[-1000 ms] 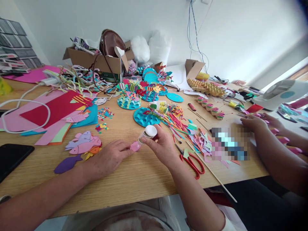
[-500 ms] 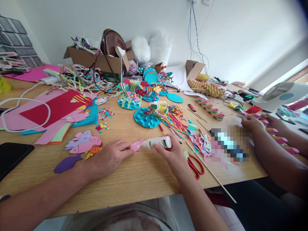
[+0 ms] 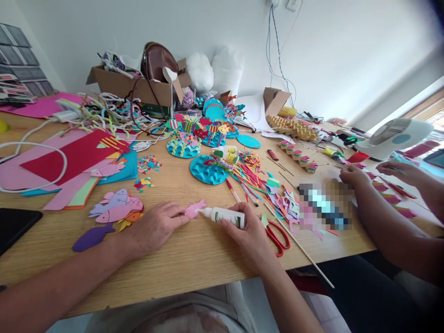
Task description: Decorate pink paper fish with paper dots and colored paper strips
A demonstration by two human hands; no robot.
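Observation:
My left hand (image 3: pixel 157 227) rests on the table with its fingertips on the edge of a small pink paper fish (image 3: pixel 193 209). Held nearly level in my right hand (image 3: pixel 251 238) is a white glue bottle (image 3: pixel 227 217), its nozzle pointing left at the pink fish's surface. Left of my left hand lies a pile of cut fish, with a pink one (image 3: pixel 114 214) on it and a purple one (image 3: pixel 92 238) below. Red-handled scissors (image 3: pixel 278 238) lie right of my right hand.
A long wooden stick (image 3: pixel 305 252) lies past the scissors. Beyond my hands are a blue wavy disc (image 3: pixel 208 169), paper strips (image 3: pixel 255 178) and coloured paper sheets (image 3: pixel 76 159). Another person's hands (image 3: pixel 359 182) are at the right. A black phone (image 3: pixel 17 226) lies at the left.
The bottle's nozzle has moved slightly left and down over the pink fish, uncovering more of it. The whole view has shifted a little. The other person's farther hand has moved away from the pink-tipped piece.

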